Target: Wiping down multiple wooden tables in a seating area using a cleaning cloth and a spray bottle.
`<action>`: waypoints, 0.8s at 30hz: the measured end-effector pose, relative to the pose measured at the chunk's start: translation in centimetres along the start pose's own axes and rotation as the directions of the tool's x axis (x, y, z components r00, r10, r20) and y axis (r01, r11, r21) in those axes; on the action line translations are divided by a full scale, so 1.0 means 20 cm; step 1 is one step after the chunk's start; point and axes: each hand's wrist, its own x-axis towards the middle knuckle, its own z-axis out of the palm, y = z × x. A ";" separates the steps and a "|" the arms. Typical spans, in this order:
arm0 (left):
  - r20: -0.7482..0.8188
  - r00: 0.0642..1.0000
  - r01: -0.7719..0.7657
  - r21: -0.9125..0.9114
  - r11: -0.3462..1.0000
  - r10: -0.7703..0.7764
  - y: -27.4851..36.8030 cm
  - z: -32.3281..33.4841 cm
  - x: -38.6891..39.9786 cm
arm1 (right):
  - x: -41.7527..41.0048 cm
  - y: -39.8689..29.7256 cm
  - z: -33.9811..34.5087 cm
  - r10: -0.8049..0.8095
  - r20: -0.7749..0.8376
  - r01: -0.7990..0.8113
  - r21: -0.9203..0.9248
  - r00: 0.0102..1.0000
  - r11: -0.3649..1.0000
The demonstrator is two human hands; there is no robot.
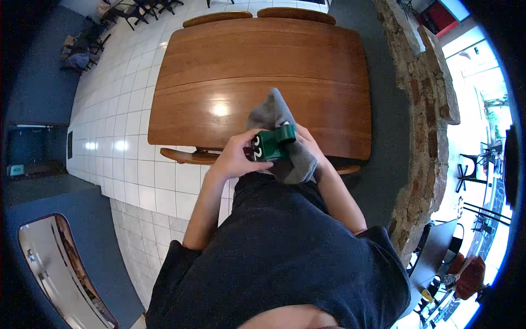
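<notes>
My left hand (238, 154) grips a dark green container (269, 146) with white lettering, its fingers and thumb around the near-left side. A round green cap (285, 133) stands out at the container's right end, by a small white part. A grey cloth (302, 162) hangs beside the container, and another part of it rises to a point beyond. My right hand (310, 144) is at the right of the cap with the cloth against it. Its fingers are mostly hidden behind the cloth and cap. Both hands are over the near edge of a wooden table (254, 53).
Two wooden chairs (296, 15) stand at the table's far side, and another chair (185, 156) is tucked under the near side. A rough stone and brick wall edge (423, 94) runs along the right. Another person (470, 275) is far off at the lower right.
</notes>
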 end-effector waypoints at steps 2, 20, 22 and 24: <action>0.037 0.999 -0.004 -0.159 0.987 0.009 0.03 0.01 0.00 | -0.02 -0.03 0.00 0.044 -0.039 -0.042 0.055 0.998 0.998; 0.106 0.979 0.176 -0.874 0.454 -0.175 -0.06 0.13 0.04 | 0.02 -0.06 -0.11 0.069 0.303 0.013 -0.260 0.950 0.965; 0.239 0.951 0.306 -0.614 0.728 -0.198 -0.12 0.12 0.05 | 0.05 -0.02 -0.08 -0.050 0.387 0.104 -0.119 0.921 0.987; 0.197 0.969 0.242 -0.650 0.721 -0.149 -0.11 0.14 0.06 | 0.05 -0.02 -0.08 -0.050 0.365 0.076 -0.057 0.930 0.995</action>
